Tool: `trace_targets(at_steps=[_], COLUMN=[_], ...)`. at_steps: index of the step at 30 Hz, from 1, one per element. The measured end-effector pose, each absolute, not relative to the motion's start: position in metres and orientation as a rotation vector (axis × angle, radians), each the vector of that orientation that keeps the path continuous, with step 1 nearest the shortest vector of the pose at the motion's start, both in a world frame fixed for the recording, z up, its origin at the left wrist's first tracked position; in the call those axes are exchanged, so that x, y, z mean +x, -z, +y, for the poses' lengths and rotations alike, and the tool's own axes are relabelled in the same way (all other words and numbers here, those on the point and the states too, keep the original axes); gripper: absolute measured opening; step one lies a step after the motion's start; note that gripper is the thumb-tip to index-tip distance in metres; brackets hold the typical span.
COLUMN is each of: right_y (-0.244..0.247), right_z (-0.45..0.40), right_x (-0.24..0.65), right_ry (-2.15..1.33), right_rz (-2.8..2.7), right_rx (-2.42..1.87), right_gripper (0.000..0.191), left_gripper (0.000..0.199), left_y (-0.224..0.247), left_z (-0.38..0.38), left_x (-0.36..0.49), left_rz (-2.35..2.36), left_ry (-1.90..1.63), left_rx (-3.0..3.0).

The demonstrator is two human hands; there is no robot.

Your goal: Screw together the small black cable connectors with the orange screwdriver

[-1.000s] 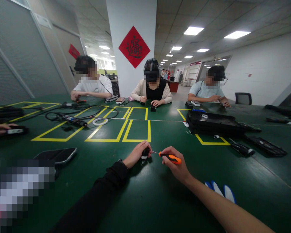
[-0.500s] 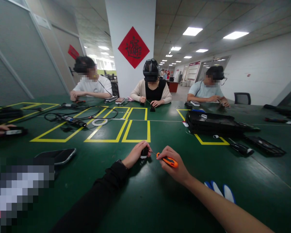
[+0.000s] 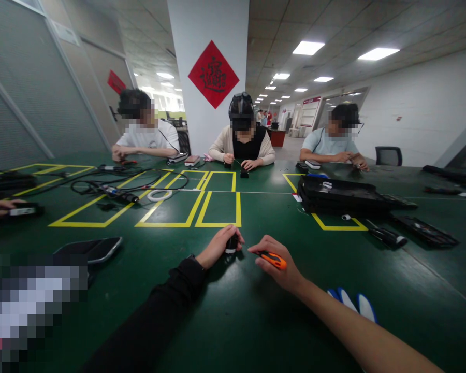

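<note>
Near the middle of the green table (image 3: 225, 300), my left hand (image 3: 218, 246) is wrapped round a small black object (image 3: 231, 243) with a white band at its lower end. To its right, my right hand (image 3: 275, 261) grips an orange and black screwdriver (image 3: 276, 260) by the handle. The screwdriver's shaft is hard to make out between the hands. A small gap separates the fingers of the two hands.
Black cables (image 3: 155, 178) and a white ring (image 3: 159, 195) lie at the back left. A black case (image 3: 341, 196) is at the right, blue-white gloves (image 3: 351, 303) beside my right forearm. Three people sit opposite; another person's hand (image 3: 2, 207) shows at the left edge.
My right hand has drawn slightly right with the screwdriver, away from the black object. My left hand keeps its hold, with its fingertips slightly shifted.
</note>
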State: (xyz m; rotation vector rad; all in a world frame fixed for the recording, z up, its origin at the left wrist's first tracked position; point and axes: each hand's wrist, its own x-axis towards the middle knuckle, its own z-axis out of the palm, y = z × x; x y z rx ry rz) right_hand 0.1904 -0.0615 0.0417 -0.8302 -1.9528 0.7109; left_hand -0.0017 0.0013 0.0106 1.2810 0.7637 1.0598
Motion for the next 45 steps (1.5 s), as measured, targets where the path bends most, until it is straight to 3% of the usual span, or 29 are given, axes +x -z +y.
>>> trace_targets(at_steps=[6,11,19,26,31,45], right_y=[-0.0379,-0.0417,-0.0414,-0.0421,-0.0423,-0.0365], right_z=[-0.0621,-0.0614,-0.0623,-0.0619,-0.0634,-0.0617], right_x=[0.1885,0.1901,0.1903,0.1912,0.1889,0.1909], right_ry=[-0.911,-0.739,-0.794,-0.662,-0.747,-0.796], right_rz=[-1.740,-1.879,-1.848,-1.964,-1.893,-1.820], right_rx=[-0.956,-0.855,-0.865,-0.785,-0.869,-0.882], right_gripper=[0.015,0.007,0.018,0.007,0.015,0.009], left_gripper=[0.032,0.031,0.031,0.032,0.032,0.033], left_y=[-0.0124,-0.0130,-0.0141,-0.0112,-0.0101,-0.0093], left_z=[0.0000,-0.0005,-0.0014,0.0007,0.0018,0.0013], left_x=[-0.0009,-0.0017,-0.0020,-0.0013,-0.0016,-0.0036], left_rz=[0.773,0.771,0.776,0.782,0.773,0.785], left_ry=[-1.062,-1.074,-1.064,-1.067,-1.076,-1.053], left_rx=[1.294,1.291,1.309,1.290,1.288,1.313])
